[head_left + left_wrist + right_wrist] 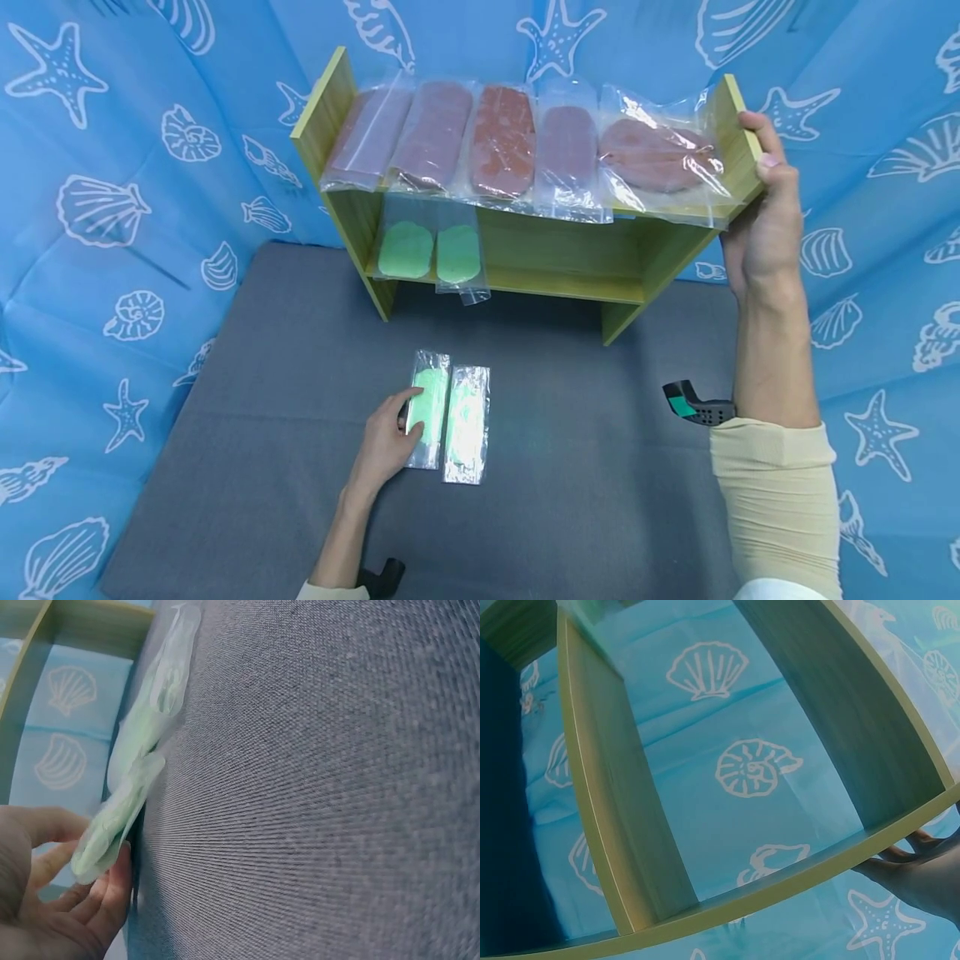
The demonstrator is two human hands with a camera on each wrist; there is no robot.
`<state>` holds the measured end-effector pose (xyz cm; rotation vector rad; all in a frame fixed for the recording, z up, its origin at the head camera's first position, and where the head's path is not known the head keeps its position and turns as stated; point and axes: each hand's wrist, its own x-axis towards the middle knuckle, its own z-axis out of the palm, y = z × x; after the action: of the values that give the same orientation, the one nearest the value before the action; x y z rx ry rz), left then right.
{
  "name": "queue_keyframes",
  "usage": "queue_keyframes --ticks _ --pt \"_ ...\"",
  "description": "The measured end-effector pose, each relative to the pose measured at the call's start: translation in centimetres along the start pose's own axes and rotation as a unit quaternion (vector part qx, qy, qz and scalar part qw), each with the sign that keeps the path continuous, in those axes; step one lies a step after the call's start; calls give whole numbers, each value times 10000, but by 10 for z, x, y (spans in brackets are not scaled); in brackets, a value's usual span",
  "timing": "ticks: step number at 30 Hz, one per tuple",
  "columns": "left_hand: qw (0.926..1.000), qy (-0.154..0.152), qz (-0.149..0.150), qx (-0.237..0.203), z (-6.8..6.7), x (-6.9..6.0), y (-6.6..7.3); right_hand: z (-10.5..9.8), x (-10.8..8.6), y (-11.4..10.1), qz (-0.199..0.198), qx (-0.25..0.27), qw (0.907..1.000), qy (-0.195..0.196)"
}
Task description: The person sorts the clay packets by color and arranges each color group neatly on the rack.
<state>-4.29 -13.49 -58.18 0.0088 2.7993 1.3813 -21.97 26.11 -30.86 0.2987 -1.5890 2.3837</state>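
My left hand (386,446) pinches the edge of a clear packet with a flat pale green insert (429,408) on the grey surface. In the left wrist view the thumb and fingers lie on either side of this packet (112,825), its near end lifted off the cloth. A second shiny green packet (467,425) lies just to its right. My right hand (772,208) grips the right side panel of a small wooden shelf (555,287). The right wrist view shows those fingers (907,855) behind the panel's edge, partly hidden.
Along the shelf's top lie several clear bags with reddish-brown flat pieces, such as the middle bag (502,142). Two bagged green pieces (406,250) sit at the left of the lower board. A blue seashell-print curtain (112,275) hangs around the grey surface (570,500).
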Motion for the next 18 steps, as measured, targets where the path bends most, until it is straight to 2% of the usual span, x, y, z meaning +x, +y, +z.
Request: queue_keyframes --ticks 4,9,12,18 --pt "9998 -34 -122 -121 -1 0 -2 0 1 0 -23 37 10000 -35" --pt "9990 -27 -246 -364 -4 -2 1 0 1 0 -17 32 10000 -52" --pt "9982 -17 -175 -571 -7 -4 5 0 1 0 13 32 10000 -27" --pt "9956 21 180 -915 -12 -5 12 -1 0 1 33 21 10000 -6"
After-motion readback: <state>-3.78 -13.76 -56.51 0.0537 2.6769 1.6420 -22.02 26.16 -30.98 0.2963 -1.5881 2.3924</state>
